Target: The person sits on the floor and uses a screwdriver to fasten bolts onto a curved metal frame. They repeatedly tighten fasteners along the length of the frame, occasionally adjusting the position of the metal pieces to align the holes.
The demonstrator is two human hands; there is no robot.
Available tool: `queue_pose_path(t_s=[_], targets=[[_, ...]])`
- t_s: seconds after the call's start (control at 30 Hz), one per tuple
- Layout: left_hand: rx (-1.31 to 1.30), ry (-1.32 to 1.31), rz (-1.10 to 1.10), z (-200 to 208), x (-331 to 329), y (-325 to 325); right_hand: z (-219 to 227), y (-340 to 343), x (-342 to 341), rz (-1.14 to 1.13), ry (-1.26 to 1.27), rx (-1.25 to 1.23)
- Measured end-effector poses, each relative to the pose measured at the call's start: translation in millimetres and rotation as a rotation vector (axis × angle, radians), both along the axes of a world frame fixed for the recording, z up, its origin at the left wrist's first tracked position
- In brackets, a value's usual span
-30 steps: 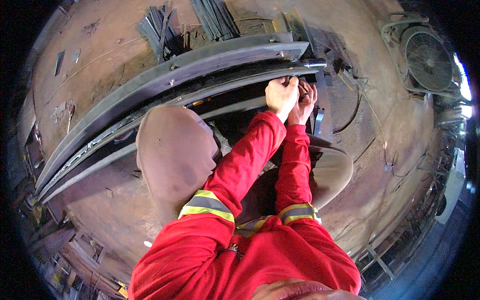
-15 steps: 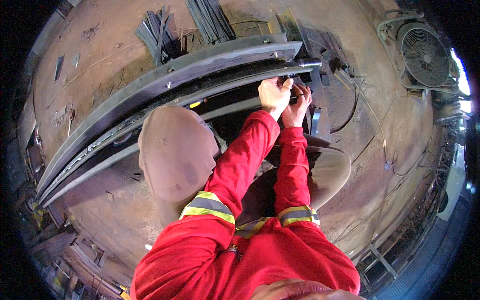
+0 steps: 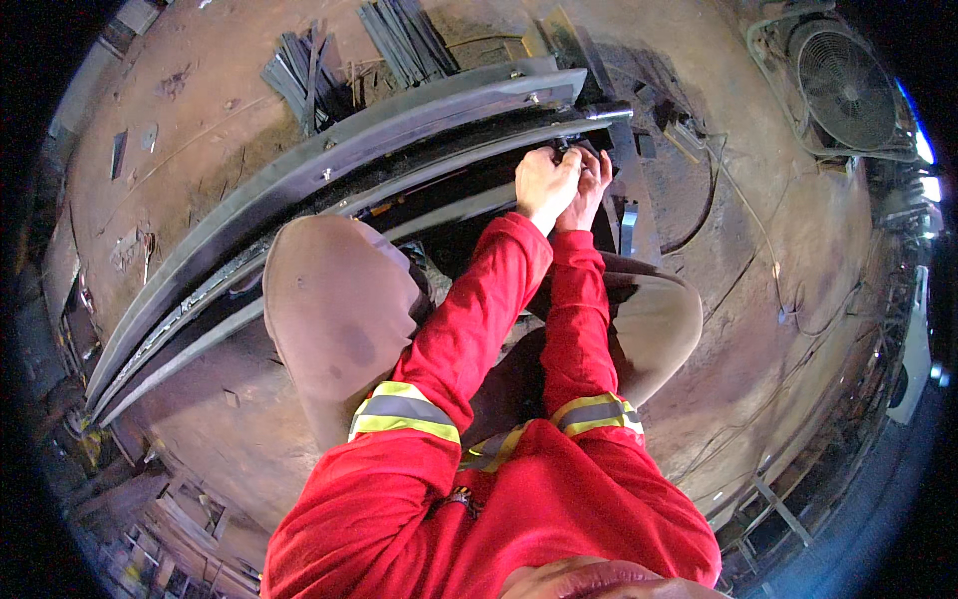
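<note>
My left hand (image 3: 546,188) and my right hand (image 3: 589,185) meet at the right end of a curved grey metal bar (image 3: 449,160). Both hands are closed, fingers bent around a small dark fitting (image 3: 566,143) at the bar's near side. My fingers hide most of it, so its kind cannot be told. Beyond lies a wider curved metal beam (image 3: 399,118) with bolts (image 3: 534,98) along it. A further curved strip (image 3: 464,208) runs nearer to me, partly behind my left knee.
Bundles of dark flat bars (image 3: 407,45) lie behind the beam. A large floor fan (image 3: 846,85) stands at the far right. A cable (image 3: 758,240) crosses the brown floor on the right. A thin tool with an orange-yellow part (image 3: 379,209) lies beside my left knee.
My right hand has drawn closer to my left, and its fingers are now more bent at the fitting. The whole view has shifted slightly.
</note>
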State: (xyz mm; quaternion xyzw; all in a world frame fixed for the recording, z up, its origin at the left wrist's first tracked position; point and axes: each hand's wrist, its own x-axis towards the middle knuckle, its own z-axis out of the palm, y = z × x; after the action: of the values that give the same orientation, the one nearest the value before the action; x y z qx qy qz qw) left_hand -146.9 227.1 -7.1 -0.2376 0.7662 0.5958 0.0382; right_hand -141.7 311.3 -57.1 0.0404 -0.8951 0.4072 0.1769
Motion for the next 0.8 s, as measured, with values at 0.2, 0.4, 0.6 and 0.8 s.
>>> queue_pose_path(t_s=[0.2,0.4,0.6,0.8], targets=[[0.160,0.056,0.141,-5.9,-5.6,1.7,-9.7,3.0,5.2,-0.048,0.043,0.096],[0.141,0.219,0.282,-8.2,-3.0,10.4,1.8,1.3,10.4,-0.155,0.148,-0.082],[-0.022,0.117,0.140,-10.6,-1.7,4.8,-5.1,-0.9,5.3,-0.097,0.202,0.025],[-0.019,0.064,0.043,-5.9,-5.5,4.5,-9.8,0.5,0.2,-0.059,0.149,0.085]])
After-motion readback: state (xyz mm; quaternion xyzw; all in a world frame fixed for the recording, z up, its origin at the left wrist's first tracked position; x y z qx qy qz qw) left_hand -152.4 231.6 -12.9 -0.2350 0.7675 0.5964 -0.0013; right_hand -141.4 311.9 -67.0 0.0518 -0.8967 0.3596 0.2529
